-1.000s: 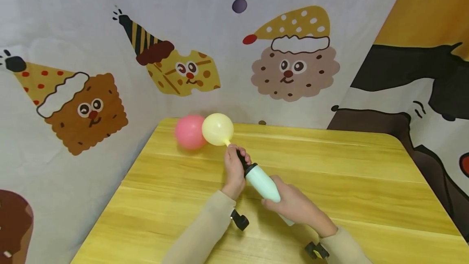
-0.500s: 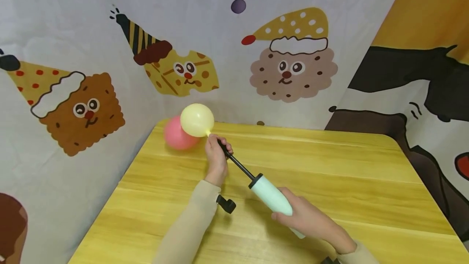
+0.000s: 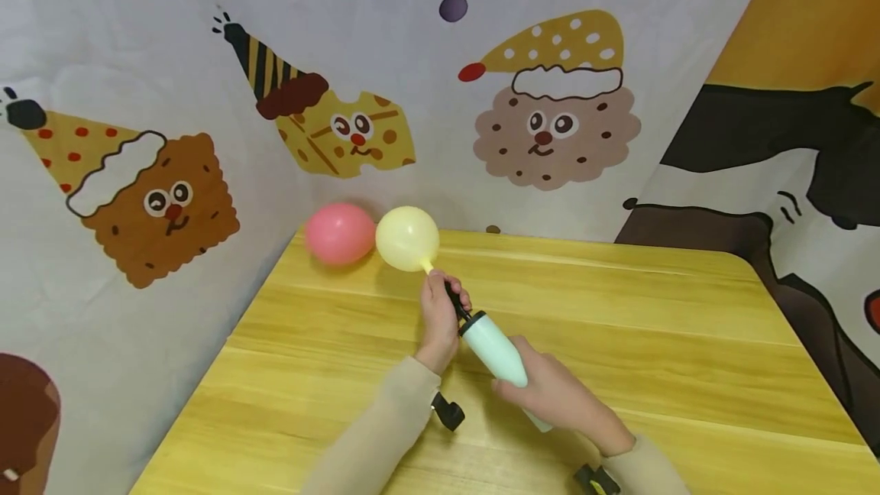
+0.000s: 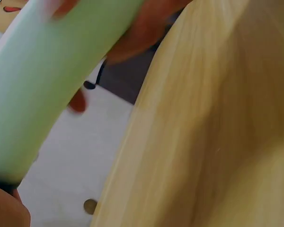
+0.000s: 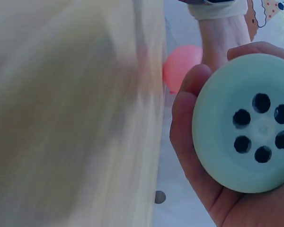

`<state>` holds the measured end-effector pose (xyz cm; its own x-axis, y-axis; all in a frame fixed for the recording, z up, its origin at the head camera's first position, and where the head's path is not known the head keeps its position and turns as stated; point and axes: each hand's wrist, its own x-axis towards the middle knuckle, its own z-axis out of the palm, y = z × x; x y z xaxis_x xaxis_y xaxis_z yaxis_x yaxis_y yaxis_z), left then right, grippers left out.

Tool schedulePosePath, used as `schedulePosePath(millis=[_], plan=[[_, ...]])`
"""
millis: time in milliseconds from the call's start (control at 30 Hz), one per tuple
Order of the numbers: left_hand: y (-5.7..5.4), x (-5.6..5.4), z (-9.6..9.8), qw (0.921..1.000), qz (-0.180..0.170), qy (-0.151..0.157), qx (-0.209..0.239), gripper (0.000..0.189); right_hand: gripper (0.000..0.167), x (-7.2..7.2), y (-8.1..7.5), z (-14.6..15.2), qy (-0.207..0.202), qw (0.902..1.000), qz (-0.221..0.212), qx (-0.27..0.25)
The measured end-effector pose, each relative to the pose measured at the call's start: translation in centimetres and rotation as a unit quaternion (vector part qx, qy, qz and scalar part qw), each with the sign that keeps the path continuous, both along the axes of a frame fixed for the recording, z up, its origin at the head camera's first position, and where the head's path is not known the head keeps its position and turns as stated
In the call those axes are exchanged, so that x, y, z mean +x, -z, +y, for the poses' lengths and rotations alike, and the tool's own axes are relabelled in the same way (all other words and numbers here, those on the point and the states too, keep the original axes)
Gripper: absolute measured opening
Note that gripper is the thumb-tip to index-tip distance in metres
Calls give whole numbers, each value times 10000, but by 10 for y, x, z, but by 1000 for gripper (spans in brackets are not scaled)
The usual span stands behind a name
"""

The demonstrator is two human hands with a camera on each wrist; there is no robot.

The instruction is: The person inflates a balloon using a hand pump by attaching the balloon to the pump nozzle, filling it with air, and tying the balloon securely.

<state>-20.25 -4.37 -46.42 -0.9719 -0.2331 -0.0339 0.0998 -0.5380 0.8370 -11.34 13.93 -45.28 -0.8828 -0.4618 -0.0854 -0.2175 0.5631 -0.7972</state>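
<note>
A mint-green hand balloon pump (image 3: 496, 351) with a black front end slants over the table between both hands. My right hand (image 3: 555, 389) is wrapped round its green barrel; in the right wrist view the round, holed end of the pump (image 5: 217, 127) fills that palm. With my left hand (image 3: 440, 315) I grip the black nozzle end and the neck of a yellow balloon (image 3: 407, 238), which is partly inflated and points up and left. Only a short bit of black rod shows between nozzle and barrel. Beside the yellow balloon sits a pink balloon (image 3: 340, 234).
The wooden table (image 3: 653, 327) stretches out to both sides under the hands. A cloth backdrop (image 3: 426, 197) with cartoon snack figures hangs just behind its far edge. Each wrist carries a small black camera, such as the left wrist camera (image 3: 448, 412).
The pump's rod slid out long half a second ago, and now the barrel is pushed back near the nozzle. The pink balloon has shifted slightly left and away from the yellow one.
</note>
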Motion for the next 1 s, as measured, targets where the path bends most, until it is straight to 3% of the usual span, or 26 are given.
schedulePosePath(millis=[267, 467, 667, 867, 1000], plan=[[4, -1, -1, 9997, 164, 99, -144, 37, 66, 0, 4, -5, 39, 9991, -353, -227], [-11, -14, -19, 9996, 284, -78, -54, 36, 66, 11, -1, 14, -51, 9981, -541, -276], [-21, -26, -40, 9983, 389, -418, 73, 35, 61, 22, -2, 33, -269, 9992, -269, -78], [-11, -19, -32, 9987, 262, -438, 84, 33, 58, 22, 5, 27, -333, 9994, -62, 21], [-3, -8, -16, 9996, 144, -229, 44, 36, 59, 15, 7, 15, -181, 9997, -151, -52]])
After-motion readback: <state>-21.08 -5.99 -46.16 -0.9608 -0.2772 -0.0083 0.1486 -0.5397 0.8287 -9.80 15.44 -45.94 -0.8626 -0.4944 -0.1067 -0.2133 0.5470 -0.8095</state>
